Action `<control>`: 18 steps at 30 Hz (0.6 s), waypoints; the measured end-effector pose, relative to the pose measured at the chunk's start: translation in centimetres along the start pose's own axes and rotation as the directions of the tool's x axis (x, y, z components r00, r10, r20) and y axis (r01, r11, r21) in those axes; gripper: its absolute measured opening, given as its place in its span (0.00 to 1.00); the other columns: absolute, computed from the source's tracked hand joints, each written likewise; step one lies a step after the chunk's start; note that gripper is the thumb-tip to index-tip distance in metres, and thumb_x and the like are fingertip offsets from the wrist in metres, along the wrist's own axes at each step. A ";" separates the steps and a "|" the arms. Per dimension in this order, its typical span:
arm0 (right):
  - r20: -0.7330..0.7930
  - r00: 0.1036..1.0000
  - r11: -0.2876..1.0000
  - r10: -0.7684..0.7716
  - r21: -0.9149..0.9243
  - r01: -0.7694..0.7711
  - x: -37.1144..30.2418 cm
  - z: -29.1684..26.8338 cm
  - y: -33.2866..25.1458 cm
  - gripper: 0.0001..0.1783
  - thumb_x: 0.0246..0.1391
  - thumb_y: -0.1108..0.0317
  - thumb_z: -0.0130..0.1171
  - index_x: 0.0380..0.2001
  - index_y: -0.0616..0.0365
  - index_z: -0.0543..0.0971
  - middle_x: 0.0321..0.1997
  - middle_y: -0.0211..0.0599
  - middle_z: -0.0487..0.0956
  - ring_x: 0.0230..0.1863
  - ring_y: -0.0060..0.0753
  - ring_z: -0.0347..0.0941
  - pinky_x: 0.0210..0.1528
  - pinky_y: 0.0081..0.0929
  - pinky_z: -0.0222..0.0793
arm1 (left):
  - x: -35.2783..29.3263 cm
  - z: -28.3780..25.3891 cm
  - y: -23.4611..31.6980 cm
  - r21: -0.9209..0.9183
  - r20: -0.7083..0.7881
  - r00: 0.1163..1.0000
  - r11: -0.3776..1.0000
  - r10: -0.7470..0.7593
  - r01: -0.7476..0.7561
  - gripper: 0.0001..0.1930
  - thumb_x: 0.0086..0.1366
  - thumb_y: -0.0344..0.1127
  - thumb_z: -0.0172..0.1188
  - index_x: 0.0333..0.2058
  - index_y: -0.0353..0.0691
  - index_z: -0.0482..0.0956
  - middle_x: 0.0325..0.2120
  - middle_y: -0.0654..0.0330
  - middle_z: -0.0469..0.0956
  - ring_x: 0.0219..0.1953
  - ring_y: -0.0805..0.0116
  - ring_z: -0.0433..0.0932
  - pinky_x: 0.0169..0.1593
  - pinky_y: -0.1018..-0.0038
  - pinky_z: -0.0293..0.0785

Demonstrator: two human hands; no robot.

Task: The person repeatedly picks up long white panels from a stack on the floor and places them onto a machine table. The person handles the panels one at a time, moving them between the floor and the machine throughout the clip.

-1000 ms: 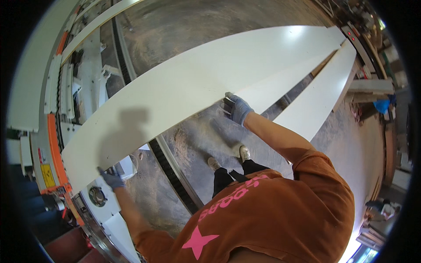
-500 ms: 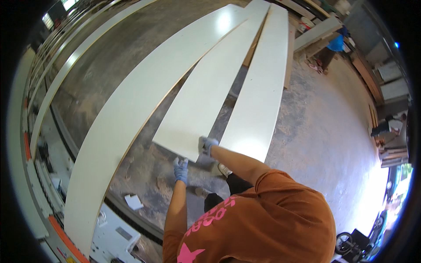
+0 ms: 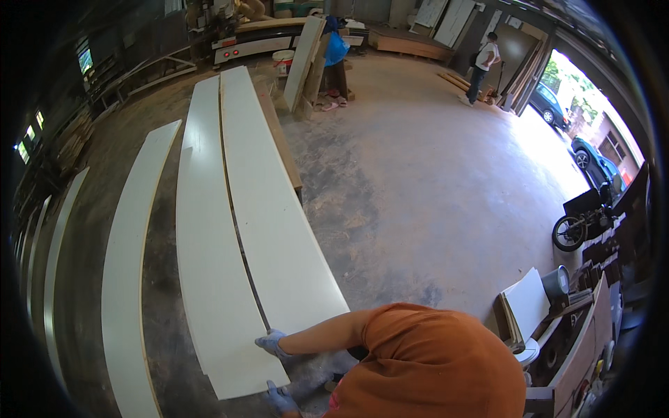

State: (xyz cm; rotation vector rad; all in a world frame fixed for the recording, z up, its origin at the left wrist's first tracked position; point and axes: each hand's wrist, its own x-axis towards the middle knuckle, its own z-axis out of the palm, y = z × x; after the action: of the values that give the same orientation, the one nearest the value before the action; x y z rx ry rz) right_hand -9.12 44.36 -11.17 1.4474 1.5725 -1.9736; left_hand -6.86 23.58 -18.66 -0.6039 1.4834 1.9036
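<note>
A long white board (image 3: 219,279) stretches away from me, its near end by my hands. My left hand (image 3: 280,398), in a grey-blue glove, is closed on the near end close to the right corner; part of it is cut off by the lower picture edge. My right hand (image 3: 272,342), gloved alike, grips the board's right edge just behind that corner, its thumb side on the top face. Close along the right side lies a second white board (image 3: 279,230), a narrow dark gap between the two. My right forearm crosses over its near end.
To the left, another white board (image 3: 125,258) lies apart, with narrower strips (image 3: 59,258) beyond. A brown panel edge (image 3: 282,146) shows under the right board. Far off are leaning planks (image 3: 303,66), a bucket (image 3: 283,61) and a standing person (image 3: 482,70). A motorcycle (image 3: 582,223) stands at right.
My view has swung up and toward the right. The held board has come nearly parallel to the right board, and the wedge-shaped gap between them has narrowed. Both hands stay on its near end.
</note>
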 end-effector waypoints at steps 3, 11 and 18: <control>-0.001 0.978 0.919 -0.208 0.342 0.196 6.2 -3.5 0.6 0.31 0.42 0.52 0.57 0.44 0.64 0.68 0.41 0.43 0.73 0.39 0.36 0.71 0.38 0.31 0.68 | -4.8 4.1 0.9 0.076 0.063 0.998 0.997 0.011 -0.016 0.19 0.54 0.36 0.56 0.45 0.42 0.65 0.34 0.62 0.72 0.35 0.73 0.71 0.30 0.79 0.68; 0.267 0.916 0.908 -0.299 0.376 0.186 10.5 -5.3 -10.9 0.34 0.43 0.41 0.52 0.47 0.53 0.67 0.43 0.39 0.71 0.45 0.42 0.66 0.42 0.56 0.62 | -21.5 0.0 6.6 0.014 -0.195 0.946 0.965 0.258 -0.260 0.19 0.53 0.34 0.57 0.44 0.42 0.65 0.33 0.63 0.72 0.34 0.74 0.71 0.29 0.79 0.68; 0.676 0.703 0.893 -0.220 0.430 -0.135 -4.4 2.6 -8.5 0.30 0.55 0.46 0.36 0.52 0.58 0.61 0.53 0.39 0.66 0.54 0.39 0.61 0.56 0.34 0.56 | -31.2 -19.9 2.1 -0.235 -0.581 0.722 0.771 0.376 -0.592 0.15 0.53 0.31 0.55 0.42 0.36 0.71 0.35 0.60 0.73 0.39 0.71 0.70 0.41 0.76 0.69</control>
State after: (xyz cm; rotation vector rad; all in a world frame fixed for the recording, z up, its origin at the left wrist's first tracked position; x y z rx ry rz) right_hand -14.20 43.93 -2.71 0.5550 0.8243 -2.5952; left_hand 12.47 -2.43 -0.69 -1.0453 1.6960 2.6778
